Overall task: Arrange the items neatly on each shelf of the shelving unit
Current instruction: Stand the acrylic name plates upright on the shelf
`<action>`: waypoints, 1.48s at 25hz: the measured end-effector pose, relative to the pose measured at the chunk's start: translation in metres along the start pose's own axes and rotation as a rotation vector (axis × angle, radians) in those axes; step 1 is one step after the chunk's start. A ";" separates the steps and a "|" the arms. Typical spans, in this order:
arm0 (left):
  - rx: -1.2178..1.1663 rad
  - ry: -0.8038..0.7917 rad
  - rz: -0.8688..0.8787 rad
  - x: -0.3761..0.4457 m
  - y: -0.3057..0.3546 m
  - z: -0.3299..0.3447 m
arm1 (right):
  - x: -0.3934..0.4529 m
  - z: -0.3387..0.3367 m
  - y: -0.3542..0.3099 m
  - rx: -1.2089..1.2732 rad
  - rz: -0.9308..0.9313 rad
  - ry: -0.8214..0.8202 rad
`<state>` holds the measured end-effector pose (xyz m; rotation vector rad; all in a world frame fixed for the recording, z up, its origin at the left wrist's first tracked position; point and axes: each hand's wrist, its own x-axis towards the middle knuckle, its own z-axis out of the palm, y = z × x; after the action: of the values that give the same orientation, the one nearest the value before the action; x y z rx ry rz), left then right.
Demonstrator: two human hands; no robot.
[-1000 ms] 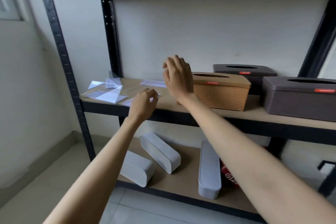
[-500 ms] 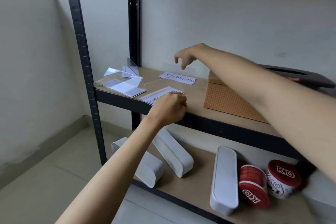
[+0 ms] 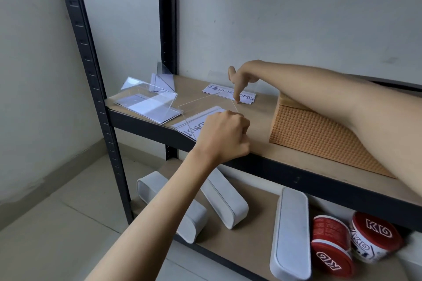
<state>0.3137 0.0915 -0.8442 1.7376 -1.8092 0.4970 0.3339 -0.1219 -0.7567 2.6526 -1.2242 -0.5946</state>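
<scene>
I'm tidying the sign holders: my left hand (image 3: 225, 134) pinches the clear stand (image 3: 205, 107), my right hand (image 3: 243, 76) presses a finger on the back label (image 3: 229, 94). Next, line them up.

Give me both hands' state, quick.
Left hand: curled, gripping the clear sign holder.
Right hand: fingers curled, fingertip pressing the paper label.

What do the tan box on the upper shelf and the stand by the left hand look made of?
Tan woven-textured tissue box: likely moulded plastic or faux rattan, matte, given its regular basket-weave. Clear angled sign stand: glossy see-through acrylic, apparently, with bright thin edges.
</scene>
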 end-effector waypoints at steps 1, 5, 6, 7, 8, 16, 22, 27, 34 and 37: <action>0.001 0.023 0.005 0.000 -0.001 0.001 | 0.000 0.000 -0.001 0.003 0.003 -0.001; -0.025 0.085 0.009 -0.004 -0.001 0.005 | -0.008 -0.007 -0.003 0.023 0.001 -0.002; -0.024 0.093 0.006 -0.004 -0.001 0.005 | -0.009 -0.008 -0.002 0.033 0.005 -0.001; -0.021 0.098 0.006 -0.005 0.000 0.005 | -0.011 -0.009 -0.002 0.055 0.008 0.002; -0.017 0.106 0.009 -0.005 0.000 0.005 | -0.012 -0.009 -0.001 0.087 0.008 0.007; -0.027 0.167 0.017 -0.008 0.000 0.006 | -0.014 -0.015 0.007 0.324 -0.026 -0.072; -0.043 0.149 -0.015 -0.009 0.000 0.006 | -0.009 -0.013 0.018 0.270 -0.046 -0.028; -0.062 0.129 -0.020 -0.009 0.001 0.005 | 0.000 -0.010 0.023 0.277 -0.056 -0.001; -0.054 0.138 -0.037 -0.010 0.003 0.005 | 0.003 -0.011 0.025 0.275 -0.077 0.019; -0.057 0.136 -0.034 -0.011 0.003 0.004 | 0.005 -0.010 0.028 0.251 -0.089 0.023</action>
<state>0.3099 0.0972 -0.8538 1.6524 -1.6803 0.5313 0.3216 -0.1440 -0.7403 2.9245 -1.2543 -0.4467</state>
